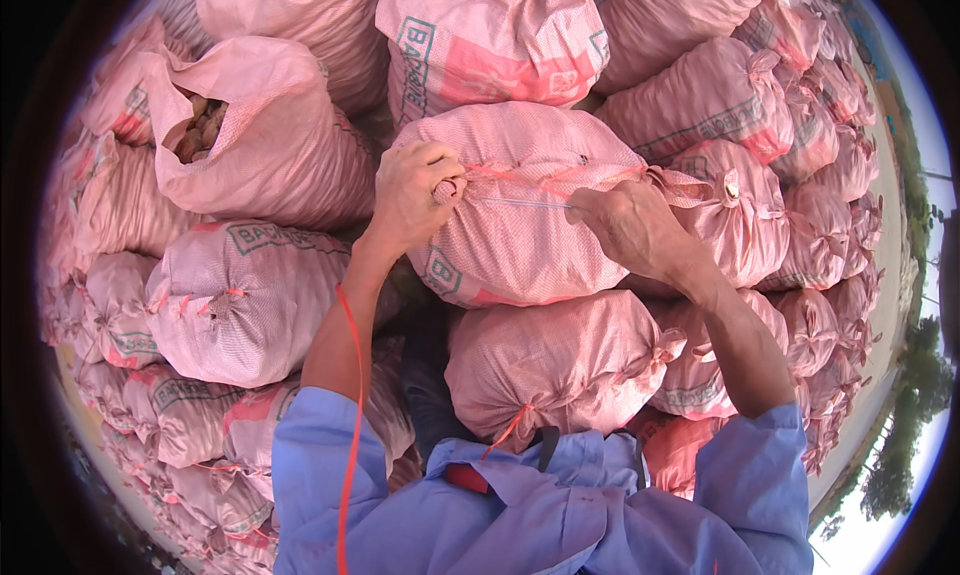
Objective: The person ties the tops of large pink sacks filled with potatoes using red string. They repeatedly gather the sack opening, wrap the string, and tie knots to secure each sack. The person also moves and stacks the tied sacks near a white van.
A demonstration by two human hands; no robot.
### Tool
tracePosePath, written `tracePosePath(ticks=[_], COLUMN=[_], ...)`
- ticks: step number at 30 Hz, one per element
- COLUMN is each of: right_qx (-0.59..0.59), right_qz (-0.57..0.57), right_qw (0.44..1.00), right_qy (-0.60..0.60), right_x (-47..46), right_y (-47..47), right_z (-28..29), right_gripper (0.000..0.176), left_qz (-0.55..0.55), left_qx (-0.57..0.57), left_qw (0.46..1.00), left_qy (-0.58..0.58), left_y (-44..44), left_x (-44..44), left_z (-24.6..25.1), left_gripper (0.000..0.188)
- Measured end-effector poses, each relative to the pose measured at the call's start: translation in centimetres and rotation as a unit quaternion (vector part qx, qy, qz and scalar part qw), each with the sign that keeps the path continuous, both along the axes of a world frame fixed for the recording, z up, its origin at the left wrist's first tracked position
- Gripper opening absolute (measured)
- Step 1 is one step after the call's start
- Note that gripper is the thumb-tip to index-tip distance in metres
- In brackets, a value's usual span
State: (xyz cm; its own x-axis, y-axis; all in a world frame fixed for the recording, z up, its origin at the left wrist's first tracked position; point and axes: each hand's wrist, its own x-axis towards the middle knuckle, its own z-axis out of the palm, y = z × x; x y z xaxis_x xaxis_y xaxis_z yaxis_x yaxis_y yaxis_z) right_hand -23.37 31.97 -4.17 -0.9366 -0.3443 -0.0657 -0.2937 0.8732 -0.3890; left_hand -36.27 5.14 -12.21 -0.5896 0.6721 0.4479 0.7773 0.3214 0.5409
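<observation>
A full pink woven sack [525,252] lies before me, its mouth drawn together along the top. My left hand [420,185] grips a bunched, twisted corner of the sack at its left end. My right hand [630,222] is closed around the end of a thin metal needle [525,203], which points left toward my left hand. Red plastic twine [517,177] runs across the closed mouth between the hands. Beyond my right hand, a tied tuft of fabric [686,187] sticks out to the right.
At the upper left stands an open pink sack [262,132] with brown produce inside. A stitched sack [240,312] lies lower left, another tied sack [555,357] nearest my body. More sacks are piled all around. A red twine strand [351,425] hangs over my left sleeve.
</observation>
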Motion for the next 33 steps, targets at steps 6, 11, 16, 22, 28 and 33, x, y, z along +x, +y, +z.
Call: tracePosePath(ticks=[6, 11, 16, 22, 28, 33], right_qx=[0.011, 0.064, 0.039, -0.067, -0.097, -0.115], right_qz=[-0.054, -0.051, -0.062, -0.15, -0.201, -0.225], right_qw=[0.998, 0.997, 0.997, 0.986, 0.975, 0.967], right_qy=[-0.013, -0.013, -0.019, -0.03, 0.001, -0.035], right_x=[0.3, -0.5, 0.0, 1.8, 2.7, 3.6], right_y=[-0.3, -0.3, -0.6, -2.4, -5.1, -5.7], right_z=[-0.1, 0.6, -0.1, -2.3, -3.5, -3.4], right_gripper=[0.011, 0.009, 0.009, 0.011, 0.011, 0.01], left_qz=[-0.021, -0.033, -0.027, -0.021, 0.015, 0.043], left_qx=[0.005, 0.002, 0.008, 0.003, 0.014, 0.025], left_qw=[1.0, 0.998, 0.998, 0.997, 0.997, 0.996], left_qy=[-0.022, -0.046, -0.05, -0.072, -0.072, -0.079], left_y=[0.1, 0.0, 0.0, -0.1, 0.2, 0.3], left_x=[-0.4, -0.7, -0.7, -0.6, 0.3, 1.2], left_z=[0.2, 0.3, 0.1, 0.2, 0.2, 0.4], left_gripper=[0.01, 0.011, 0.012, 0.013, 0.01, 0.013])
